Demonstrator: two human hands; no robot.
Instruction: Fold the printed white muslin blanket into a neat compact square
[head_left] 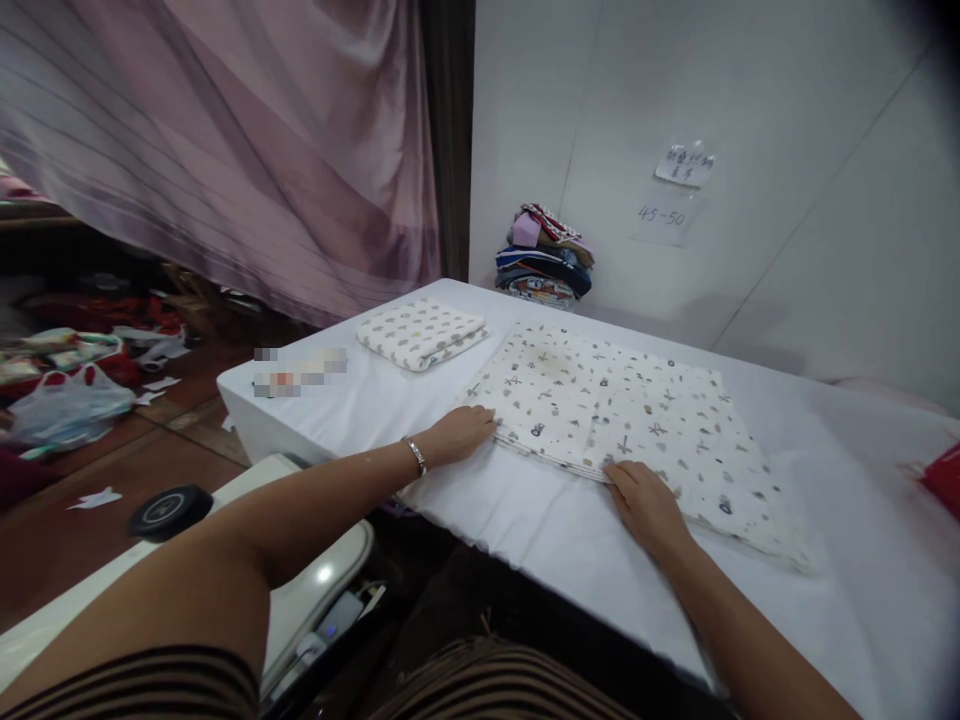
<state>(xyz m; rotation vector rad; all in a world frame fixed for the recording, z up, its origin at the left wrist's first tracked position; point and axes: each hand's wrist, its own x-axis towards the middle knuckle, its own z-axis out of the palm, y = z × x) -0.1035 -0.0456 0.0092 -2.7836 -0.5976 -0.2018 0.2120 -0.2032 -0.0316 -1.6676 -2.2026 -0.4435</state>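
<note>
L hand grips the cloth nr its near L corner, R hand pinches its near edge, just in from tabletop's front edge; uneven tugging could, imo, skew the layers.

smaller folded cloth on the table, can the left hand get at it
Probably yes: only white tabletop shows between the left hand and the smaller folded cloth, though the hand would likely have to leave the larger patterned cloth it touches.
</note>
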